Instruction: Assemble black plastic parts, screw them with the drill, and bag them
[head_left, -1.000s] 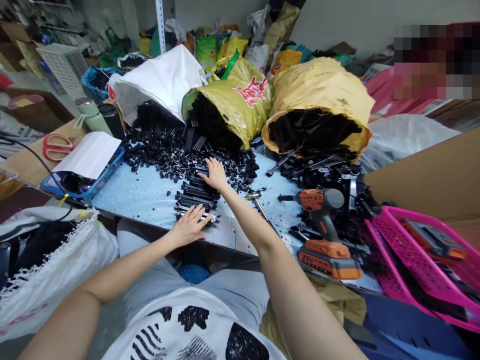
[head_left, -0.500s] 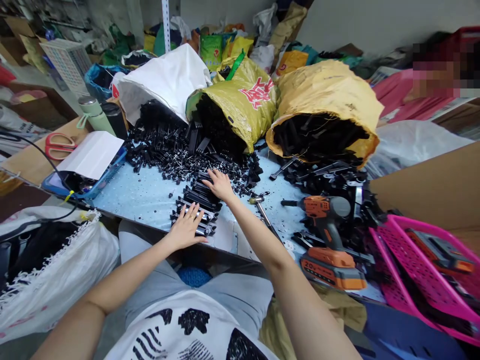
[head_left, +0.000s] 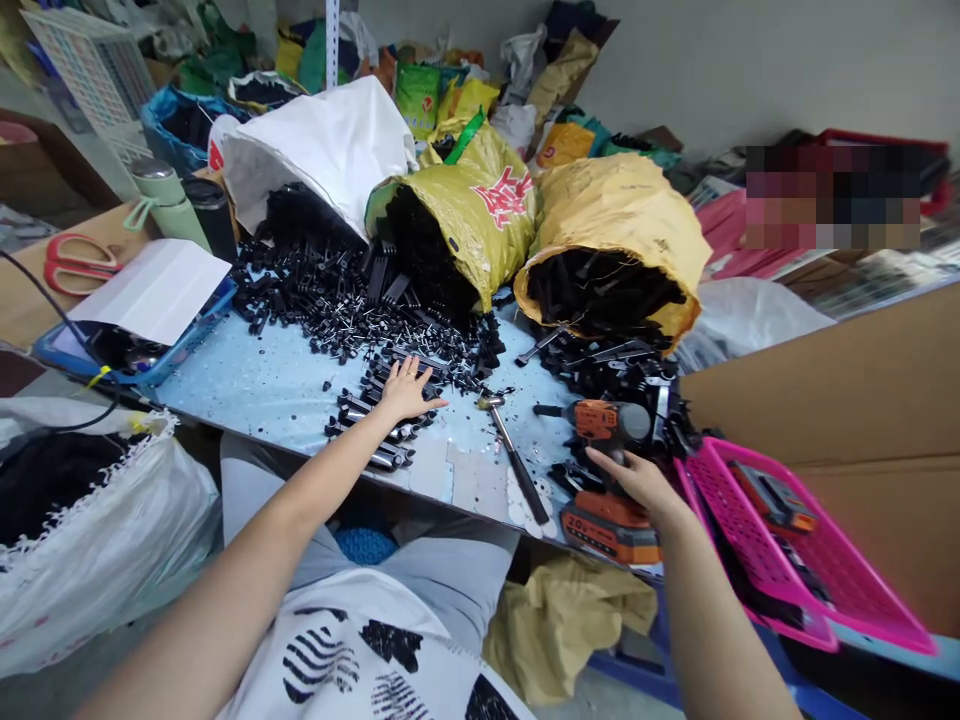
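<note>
My left hand (head_left: 406, 390) lies flat with fingers spread on a row of black slotted parts (head_left: 367, 412) lined up near the table's front edge. Some in the row show shiny metal faces. At the right, my right hand (head_left: 637, 480) is at the grip of an orange and black cordless impact driver (head_left: 596, 418), its fingers curled round the handle and partly hidden behind it. The driver stands on its battery, its nose pointing left. Between my hands a hammer (head_left: 517, 460) rests on the blue tabletop (head_left: 247, 385).
Small black pieces (head_left: 352, 325) are heaped behind the row. A white sack (head_left: 322, 150), a yellow-green sack (head_left: 480, 220) and a tan sack (head_left: 622, 210) spill black parts. Pink baskets (head_left: 832, 560) flank the right, a blue tray (head_left: 150, 375) and scissors (head_left: 79, 268) the left.
My right hand has left the row of black parts and moved right to the impact driver's handle. My left hand has slid farther back along the row. The view has shifted rightward.
</note>
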